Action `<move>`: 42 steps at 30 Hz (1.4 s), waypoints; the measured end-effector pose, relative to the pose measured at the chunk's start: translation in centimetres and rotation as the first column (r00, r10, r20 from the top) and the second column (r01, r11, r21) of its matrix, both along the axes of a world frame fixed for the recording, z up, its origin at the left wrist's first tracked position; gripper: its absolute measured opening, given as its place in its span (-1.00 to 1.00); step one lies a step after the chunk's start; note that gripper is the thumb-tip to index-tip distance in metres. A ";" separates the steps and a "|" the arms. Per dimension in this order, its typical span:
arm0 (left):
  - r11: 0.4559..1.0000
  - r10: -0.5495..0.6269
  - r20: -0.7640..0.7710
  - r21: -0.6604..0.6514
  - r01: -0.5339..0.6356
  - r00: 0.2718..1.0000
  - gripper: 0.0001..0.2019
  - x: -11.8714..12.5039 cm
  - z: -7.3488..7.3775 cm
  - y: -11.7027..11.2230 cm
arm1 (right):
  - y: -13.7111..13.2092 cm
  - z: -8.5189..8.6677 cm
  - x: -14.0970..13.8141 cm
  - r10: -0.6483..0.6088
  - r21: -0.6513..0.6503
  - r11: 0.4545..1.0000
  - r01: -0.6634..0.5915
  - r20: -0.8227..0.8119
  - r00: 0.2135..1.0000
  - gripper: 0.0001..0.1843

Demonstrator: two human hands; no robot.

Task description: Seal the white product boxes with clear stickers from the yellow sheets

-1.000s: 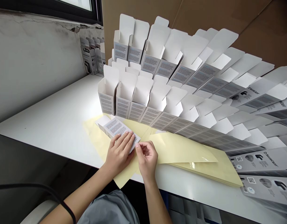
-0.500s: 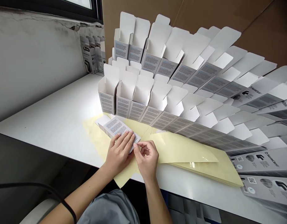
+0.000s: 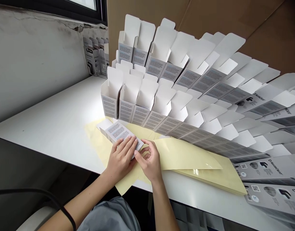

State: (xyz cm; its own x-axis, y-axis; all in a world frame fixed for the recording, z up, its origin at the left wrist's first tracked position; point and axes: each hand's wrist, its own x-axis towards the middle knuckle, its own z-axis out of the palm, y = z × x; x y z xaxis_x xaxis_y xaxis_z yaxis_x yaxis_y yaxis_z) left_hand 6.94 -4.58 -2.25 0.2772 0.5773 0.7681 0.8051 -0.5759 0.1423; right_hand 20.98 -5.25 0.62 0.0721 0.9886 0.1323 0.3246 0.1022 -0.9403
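Note:
A small white carton (image 3: pixel 120 131) with grey printed text lies slantwise on yellow sheet material. Its far-left end has a white flap standing out. My left hand (image 3: pixel 122 155) lies over the carton's near part, fingers stretched together across the printed face and holding it down; its thumb is hidden. At the carton's right end, my right hand (image 3: pixel 149 160) has thumb and forefinger apart, one at each corner of that end. The other right fingers curl under, partly hidden. Beneath and beside the carton spread glossy yellow sheets (image 3: pixel 185 154), stacked to the right.
Rows of upright cartons (image 3: pixel 147 115) with raised flaps stand behind the sheets. More printed cartons (image 3: pixel 272 195) lie at the right. A white table (image 3: pixel 53 118) extends left to a wall (image 3: pixel 41 57). A black cable (image 3: pixel 41 192) crosses the lower left.
My right thumb and forefinger have spread from a near pinch to the two corners of the carton's end. My left hand has stayed on the carton. The view has shifted slightly.

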 end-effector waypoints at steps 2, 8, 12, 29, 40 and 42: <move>1.000 0.002 0.000 -0.004 -0.002 1.000 -0.47 0.0 -0.1 0.0 | 0.2 -0.2 0.0 0.044 -0.034 0.998 -0.046 -0.065 0.997 -0.55; 1.000 0.013 0.015 -0.005 -0.013 1.000 -0.41 0.0 -0.3 0.0 | 0.8 -0.6 -0.1 -0.005 -0.034 0.999 0.000 -0.167 0.986 -0.66; 1.000 0.017 0.021 -0.018 -0.016 1.000 -0.38 0.0 -0.5 0.1 | 1.2 -0.7 -0.1 -0.033 -0.026 0.999 0.029 -0.169 0.985 -0.73; 1.000 0.009 0.009 0.003 -0.009 1.000 -0.48 -0.1 -0.2 0.1 | 0.3 -1.5 -0.8 -0.020 -0.116 0.993 -0.026 -0.383 0.924 -0.62; 1.000 0.022 0.003 0.020 -0.022 1.000 -0.53 0.0 0.0 0.3 | -0.2 -1.1 -0.6 -0.083 -0.276 0.955 -0.107 -0.599 0.796 -0.50; 1.000 0.021 0.000 0.016 -0.021 1.000 -0.54 0.0 0.0 0.3 | -0.3 -1.1 -0.8 -0.097 -0.287 0.950 -0.122 -0.645 0.758 -0.45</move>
